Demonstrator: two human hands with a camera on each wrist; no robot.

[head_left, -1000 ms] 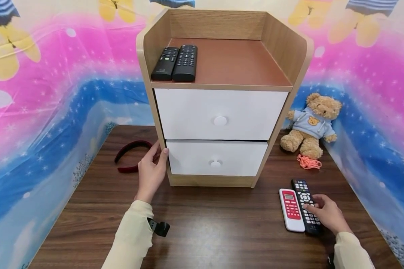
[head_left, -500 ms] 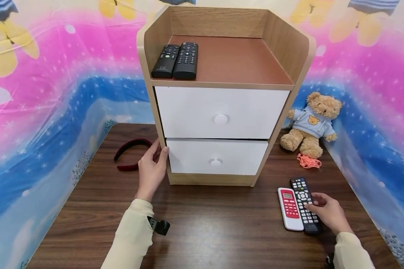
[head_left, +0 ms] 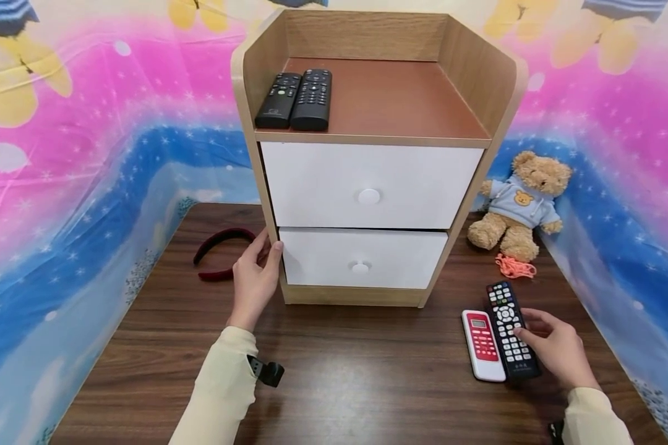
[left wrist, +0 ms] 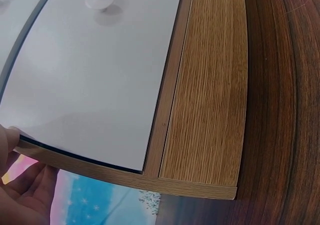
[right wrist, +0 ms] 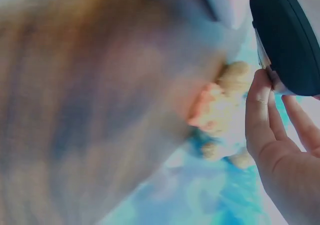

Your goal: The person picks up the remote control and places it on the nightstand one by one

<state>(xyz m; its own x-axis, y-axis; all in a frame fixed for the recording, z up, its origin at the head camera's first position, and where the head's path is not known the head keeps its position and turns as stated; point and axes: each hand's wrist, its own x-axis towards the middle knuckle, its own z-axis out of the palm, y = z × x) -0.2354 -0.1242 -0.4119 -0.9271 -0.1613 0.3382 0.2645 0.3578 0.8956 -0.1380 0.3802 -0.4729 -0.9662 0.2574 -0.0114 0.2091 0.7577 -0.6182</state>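
My left hand [head_left: 255, 281] holds the left side panel of a small wooden cabinet [head_left: 356, 296]. Its thumb lies at the front edge and the other fingers go behind the panel, as the left wrist view also shows. At right, my right hand [head_left: 562, 349] pinches a black remote control [head_left: 509, 327] with white buttons between thumb and fingers. In the right wrist view the dark end of that black remote control [right wrist: 285, 40] sits at the fingertips, apart from the table. A white remote control [head_left: 483, 346] with a red face lies close to its left on the table.
Two black remotes [head_left: 310, 99] lie on the cabinet's top at left. Both white drawers [head_left: 323, 185] are closed. A teddy bear [head_left: 520, 204] sits at the right with coral string [head_left: 514, 266] by its feet. A dark red headband [head_left: 214, 275] lies left of the cabinet.
The black remote control in my right hand has tilted and risen slightly off the table. My left hand keeps its hold on the cabinet, and the head view has shifted slightly.
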